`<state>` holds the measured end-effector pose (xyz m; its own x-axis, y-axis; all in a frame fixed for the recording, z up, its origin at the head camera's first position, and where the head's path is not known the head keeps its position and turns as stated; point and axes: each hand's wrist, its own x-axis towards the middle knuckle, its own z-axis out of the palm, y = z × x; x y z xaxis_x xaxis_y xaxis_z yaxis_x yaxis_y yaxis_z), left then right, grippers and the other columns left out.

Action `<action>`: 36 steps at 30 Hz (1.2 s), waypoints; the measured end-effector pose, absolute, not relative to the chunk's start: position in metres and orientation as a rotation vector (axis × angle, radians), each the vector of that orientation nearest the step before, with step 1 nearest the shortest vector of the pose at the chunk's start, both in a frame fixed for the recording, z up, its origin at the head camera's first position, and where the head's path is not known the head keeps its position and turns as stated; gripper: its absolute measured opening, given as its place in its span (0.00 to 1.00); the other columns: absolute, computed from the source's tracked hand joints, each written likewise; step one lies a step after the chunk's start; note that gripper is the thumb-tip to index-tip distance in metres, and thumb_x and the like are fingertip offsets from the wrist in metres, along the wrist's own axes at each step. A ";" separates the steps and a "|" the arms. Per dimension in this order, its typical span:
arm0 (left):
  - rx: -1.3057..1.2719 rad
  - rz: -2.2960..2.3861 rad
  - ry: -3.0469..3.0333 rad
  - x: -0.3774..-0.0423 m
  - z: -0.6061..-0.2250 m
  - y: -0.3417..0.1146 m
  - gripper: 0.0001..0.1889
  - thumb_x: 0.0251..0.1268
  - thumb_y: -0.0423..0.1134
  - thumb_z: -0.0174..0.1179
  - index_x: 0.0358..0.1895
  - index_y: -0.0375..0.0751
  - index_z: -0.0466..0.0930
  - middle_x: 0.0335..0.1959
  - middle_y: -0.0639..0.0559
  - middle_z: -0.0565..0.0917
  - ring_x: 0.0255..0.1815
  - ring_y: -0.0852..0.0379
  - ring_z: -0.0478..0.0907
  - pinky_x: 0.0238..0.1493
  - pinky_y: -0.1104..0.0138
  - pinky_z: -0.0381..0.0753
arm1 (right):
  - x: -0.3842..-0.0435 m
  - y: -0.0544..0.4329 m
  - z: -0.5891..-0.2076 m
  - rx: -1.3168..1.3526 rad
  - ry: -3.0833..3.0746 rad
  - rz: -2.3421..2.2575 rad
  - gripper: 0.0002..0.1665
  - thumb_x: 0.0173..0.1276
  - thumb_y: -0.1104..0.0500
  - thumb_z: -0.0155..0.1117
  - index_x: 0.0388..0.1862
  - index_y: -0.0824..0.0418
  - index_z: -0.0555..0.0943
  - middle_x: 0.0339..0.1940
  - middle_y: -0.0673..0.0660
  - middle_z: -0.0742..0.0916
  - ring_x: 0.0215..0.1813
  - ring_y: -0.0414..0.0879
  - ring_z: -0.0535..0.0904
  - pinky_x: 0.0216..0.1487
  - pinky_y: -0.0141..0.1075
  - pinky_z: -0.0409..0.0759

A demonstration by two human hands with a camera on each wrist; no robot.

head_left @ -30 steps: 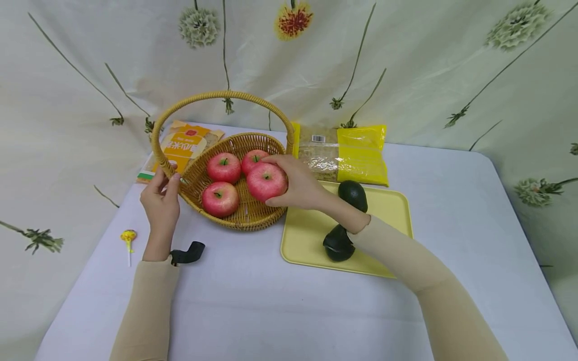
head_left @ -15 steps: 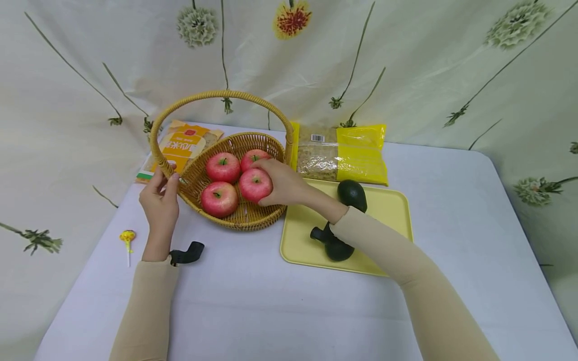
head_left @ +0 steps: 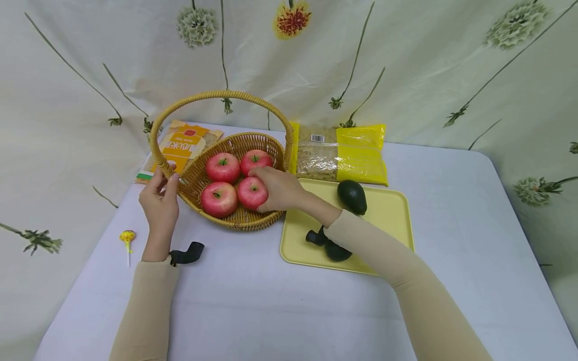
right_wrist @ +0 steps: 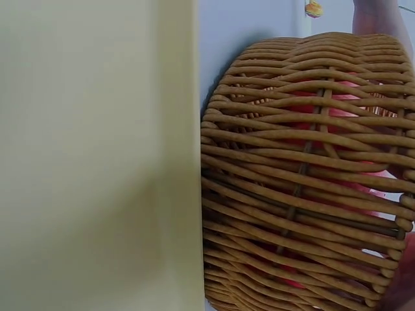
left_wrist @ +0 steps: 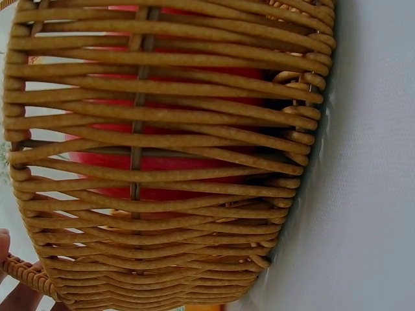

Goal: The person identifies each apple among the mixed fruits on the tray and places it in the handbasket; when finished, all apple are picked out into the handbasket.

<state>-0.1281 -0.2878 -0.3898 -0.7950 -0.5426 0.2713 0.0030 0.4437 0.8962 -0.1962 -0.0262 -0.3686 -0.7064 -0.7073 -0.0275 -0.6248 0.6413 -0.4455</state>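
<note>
The wicker basket (head_left: 189,183) with its tall arched handle stands at the back left of the table. Pinched between the left hand's (head_left: 160,205) thumb and fingers is the foot of the handle (head_left: 161,163). Inside the basket the right hand (head_left: 282,189) grips a red apple (head_left: 252,193) from its right side. Three more apples lie around it: one at back left (head_left: 223,167), one at back right (head_left: 256,161), one at front left (head_left: 219,199). Basket weave (left_wrist: 162,175) fills the left wrist view, red showing through its gaps. The right wrist view shows the basket's other side (right_wrist: 305,162).
Right of the basket is a yellow tray (head_left: 298,245) bearing an avocado (head_left: 352,196) and another dark green one (head_left: 337,251) partly behind the sleeve. A yellow food bag (head_left: 361,153) lies behind it. An orange packet (head_left: 180,145) and a lollipop (head_left: 128,239) lie left.
The right hand has brought its apple left and down into the basket, beside the front-left apple. The back-right apple is less covered now. The left hand keeps its place on the handle.
</note>
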 end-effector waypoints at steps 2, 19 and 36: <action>0.450 -1.343 -2.163 -0.128 -0.390 -0.288 0.19 0.74 0.44 0.53 0.64 0.48 0.77 0.60 0.49 0.81 0.56 0.64 0.77 0.50 0.76 0.79 | -0.196 -0.027 -0.369 -1.097 2.671 -0.601 0.48 0.51 0.44 0.76 0.69 0.54 0.68 0.63 0.53 0.79 0.61 0.46 0.76 0.54 0.46 0.79; 0.458 -1.345 -2.164 -0.128 -0.389 -0.287 0.19 0.74 0.45 0.53 0.65 0.49 0.76 0.60 0.50 0.81 0.57 0.63 0.77 0.55 0.70 0.80 | -0.193 -0.031 -0.371 -1.082 2.733 -0.362 0.46 0.53 0.39 0.73 0.67 0.55 0.67 0.57 0.54 0.82 0.54 0.50 0.81 0.52 0.47 0.78; 0.456 -1.353 -2.157 -0.127 -0.388 -0.285 0.19 0.73 0.45 0.54 0.64 0.51 0.77 0.60 0.50 0.81 0.58 0.61 0.77 0.55 0.71 0.80 | -0.194 -0.026 -0.366 -1.082 2.648 -0.499 0.52 0.51 0.41 0.77 0.71 0.57 0.65 0.64 0.58 0.76 0.61 0.52 0.76 0.58 0.46 0.78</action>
